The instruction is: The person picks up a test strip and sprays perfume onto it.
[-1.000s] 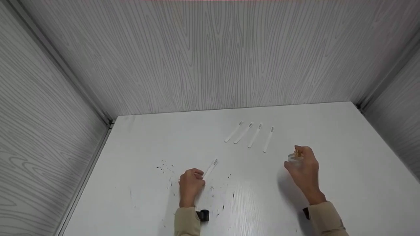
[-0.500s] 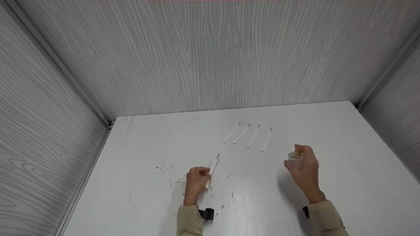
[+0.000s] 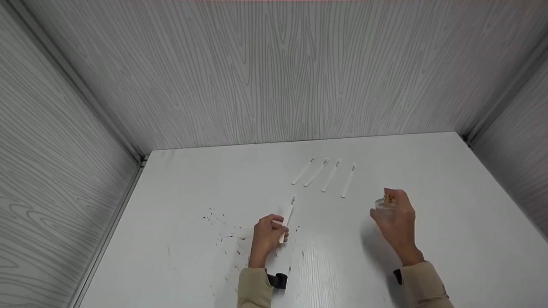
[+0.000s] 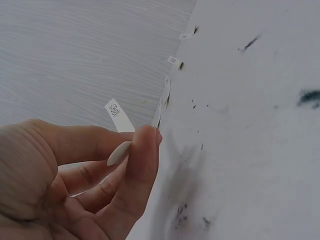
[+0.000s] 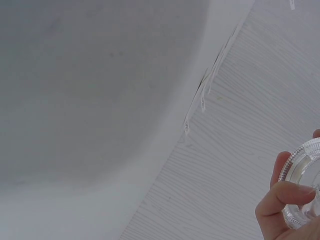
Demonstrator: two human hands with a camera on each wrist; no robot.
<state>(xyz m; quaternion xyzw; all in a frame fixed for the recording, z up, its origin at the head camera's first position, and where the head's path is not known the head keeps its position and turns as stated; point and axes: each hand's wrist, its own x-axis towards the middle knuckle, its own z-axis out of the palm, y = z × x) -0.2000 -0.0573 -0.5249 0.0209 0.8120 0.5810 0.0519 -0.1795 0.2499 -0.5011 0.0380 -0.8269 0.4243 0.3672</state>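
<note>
My left hand (image 3: 269, 233) pinches a slim white perfume test strip (image 3: 291, 208) above the table. In the left wrist view the strip's printed end (image 4: 119, 114) sticks out past the fingers, and its rounded end (image 4: 119, 153) shows beside the thumb. Over the table's right half, my right hand (image 3: 398, 222) grips a clear glass perfume bottle (image 3: 384, 208) with a gold top (image 3: 388, 198); the index finger reaches onto that top. Its round, ribbed clear base (image 5: 296, 172) fills the right edge of the right wrist view.
Several more white strips (image 3: 348, 182) lie spread side by side toward the back of the white table (image 3: 205, 179). Dark specks and scuffs (image 3: 231, 236) mark the surface left of centre. Wood-grain panels (image 3: 274, 72) rise at the back and both sides.
The left hand has lifted the strip from the table and moved right with it, toward the bottle. The right hand and bottle have stayed nearly in place.
</note>
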